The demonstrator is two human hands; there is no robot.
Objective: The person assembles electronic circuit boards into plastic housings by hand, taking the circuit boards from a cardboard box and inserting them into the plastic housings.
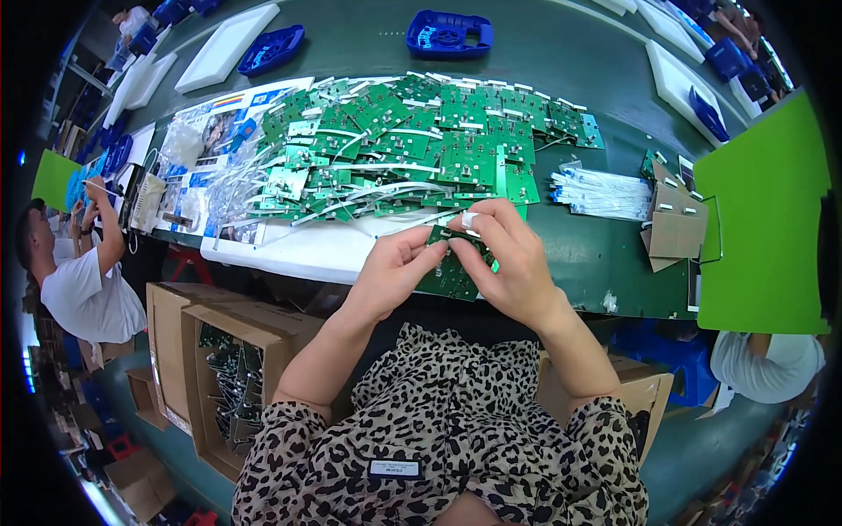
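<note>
Manual handling of a printed circuit board point(451, 279) at a bench. Directly beyond both hands I see a broad heap of green circuit boards point(469, 158), overlapping at many angles, with white flat ribbon cables point(386, 167) trailing across it; its near edge lies just past the fingertips and crowds the space ahead of them. Right of the right hand lies a bundle of white flat cables point(605, 193), and farther right stand brown cardboard pieces point(677, 221) beside an upright lime-green panel point(761, 219). Well to the left of the left hand are clear plastic bags point(186, 142). Far beyond the hands rests a dark-blue plastic housing point(449, 37); a white foam slab point(226, 48) lies to its left. Below and left of the left hand, an open cardboard box point(169, 346) holds more boards. A seated co-worker point(92, 285) is at the far left.

The board is between the two hands, over the bench's near edge: green, tilted, with small components, its upper part partly covered by fingers. The left hand point(395, 270) pinches its left side between thumb and bent fingers; the right hand point(516, 263) grips near its upper edge, thumb and fingertips closed in.
</note>
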